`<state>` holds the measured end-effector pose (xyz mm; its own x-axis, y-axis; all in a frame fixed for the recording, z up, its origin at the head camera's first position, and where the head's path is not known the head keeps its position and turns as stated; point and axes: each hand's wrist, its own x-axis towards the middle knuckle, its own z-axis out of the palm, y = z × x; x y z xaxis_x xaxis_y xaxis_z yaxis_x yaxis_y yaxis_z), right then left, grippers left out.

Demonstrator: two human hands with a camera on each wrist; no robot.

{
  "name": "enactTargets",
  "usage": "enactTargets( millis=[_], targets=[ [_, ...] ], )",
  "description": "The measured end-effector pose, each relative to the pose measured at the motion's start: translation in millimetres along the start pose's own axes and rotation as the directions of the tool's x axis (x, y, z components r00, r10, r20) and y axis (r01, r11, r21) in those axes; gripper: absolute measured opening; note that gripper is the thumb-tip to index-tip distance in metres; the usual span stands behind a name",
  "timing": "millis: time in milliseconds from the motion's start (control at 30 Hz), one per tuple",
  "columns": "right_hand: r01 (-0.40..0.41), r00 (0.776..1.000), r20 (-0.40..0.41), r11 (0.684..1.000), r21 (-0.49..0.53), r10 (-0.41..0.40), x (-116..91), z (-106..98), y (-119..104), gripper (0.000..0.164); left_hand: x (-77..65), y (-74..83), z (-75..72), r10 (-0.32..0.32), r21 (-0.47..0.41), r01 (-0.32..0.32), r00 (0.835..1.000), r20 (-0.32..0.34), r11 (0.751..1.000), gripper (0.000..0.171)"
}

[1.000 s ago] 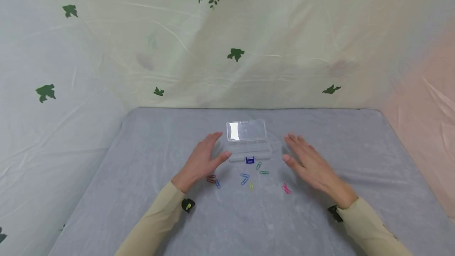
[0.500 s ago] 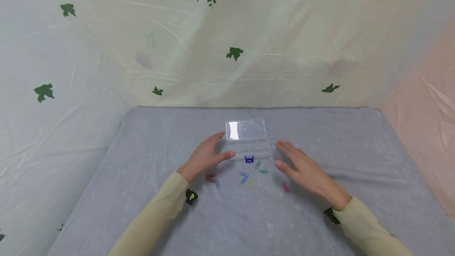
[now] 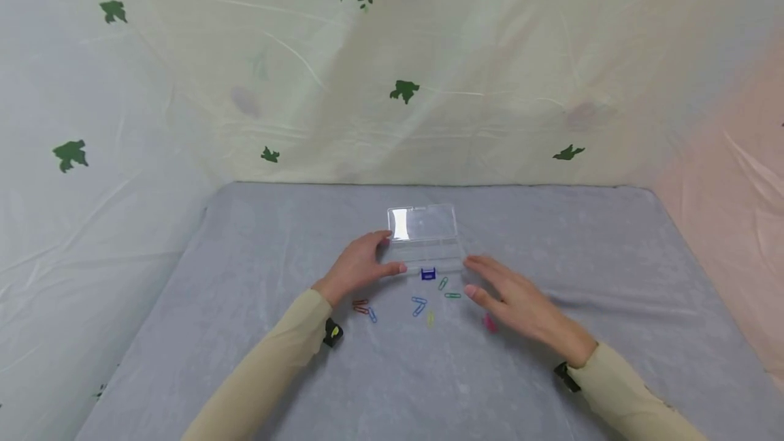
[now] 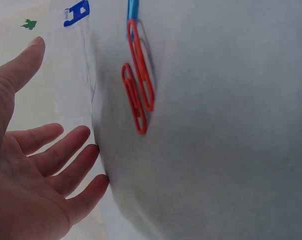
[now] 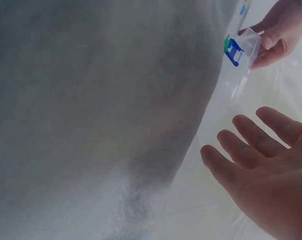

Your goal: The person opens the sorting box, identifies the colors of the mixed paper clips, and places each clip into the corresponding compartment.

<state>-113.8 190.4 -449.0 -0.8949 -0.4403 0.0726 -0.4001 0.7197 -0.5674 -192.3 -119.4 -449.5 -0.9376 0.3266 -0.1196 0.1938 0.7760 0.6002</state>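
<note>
A grey cloth-covered surface (image 3: 392, 386) reaches back to a straight far edge. At the near side two beige sleeves (image 3: 263, 373) come in, one from each near corner.

A little farther in, pink clips (image 3: 489, 322), blurred, lie just beneath the right palm. A yellow clip (image 3: 430, 318) lies nearer the surface's middle. Toward the left edge, a single blue clip (image 3: 371, 315) lies beside two red clips (image 3: 361, 306), near the left wrist. Two more blue clips (image 3: 419, 306) sit between these and two green clips (image 3: 448, 290).

Next comes the right grip (image 3: 516, 303), a bare hand with fingers extended and holding nothing, its fingertips just beside the clear case (image 3: 448, 267) on the side toward the surface's right edge. The left grip (image 3: 356, 265) has its fingers spread and relaxed, at the case's side toward the left edge, thumb at the front; whether it touches, I cannot tell.

The case thus lies between both, near the middle of the far edge but apart from it. Its dark blue latch (image 3: 428, 273) faces near; its lid (image 3: 429, 223) is swung back toward the far edge.

Beyond hangs a pale sheet (image 3: 490, 53) with green bird shapes (image 3: 404, 91).
</note>
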Motion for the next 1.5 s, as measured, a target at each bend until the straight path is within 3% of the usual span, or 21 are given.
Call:
enactTargets(
  millis=[233,433,800,1500],
  targets=[
    [0.044,0.999,-0.005,0.998,-0.040,-0.044,4.8,5.4,-1.1,0.056,3.1,-2.1,-0.6,0.006,0.007,-0.006,1.000,0.012,1.000,0.083],
    [0.044,0.999,0.028,0.997,-0.062,-0.042,12.0,10.6,-2.8,0.049,4.3,-4.1,0.4,0.019,0.000,-0.019,1.000,0.009,1.000,0.076],
    [0.118,0.991,0.084,0.982,-0.149,-0.107,21.7,18.8,-8.4,0.031,4.9,-5.7,1.4,0.034,-0.023,-0.034,0.999,0.004,0.999,0.073],
    [0.127,0.989,0.104,0.967,-0.222,-0.106,28.0,26.0,-12.3,0.015,8.6,-8.4,3.5,0.056,-0.042,-0.056,0.998,0.005,0.998,0.073]
  ],
)
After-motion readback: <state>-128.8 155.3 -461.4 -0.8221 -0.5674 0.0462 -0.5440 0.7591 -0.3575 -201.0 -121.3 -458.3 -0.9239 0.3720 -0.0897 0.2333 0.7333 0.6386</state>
